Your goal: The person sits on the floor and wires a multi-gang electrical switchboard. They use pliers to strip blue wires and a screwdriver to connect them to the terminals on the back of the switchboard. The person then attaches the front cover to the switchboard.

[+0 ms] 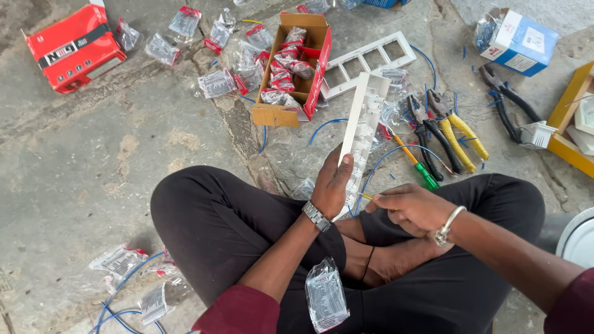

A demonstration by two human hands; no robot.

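I sit cross-legged on a concrete floor. My left hand (331, 185) grips a long white switch plate frame (362, 127) that stands upright and tilted away from me. My right hand (411, 207) is closed on a thin yellow tool or wire end (365, 196), its tip touching the lower part of the frame. A blue wire (383, 161) loops by the frame. A screwdriver with a green tip handle (421, 172) lies just beyond my right hand. A clear packet (326, 297) rests on my lap.
An open red cardboard box (297, 62) holds several packets, with more scattered around it. A white multi-slot plate (365, 62), yellow-handled pliers (461, 133), black-handled pliers (510, 105), a blue-white box (520, 40) and a red box (74, 46) lie on the floor.
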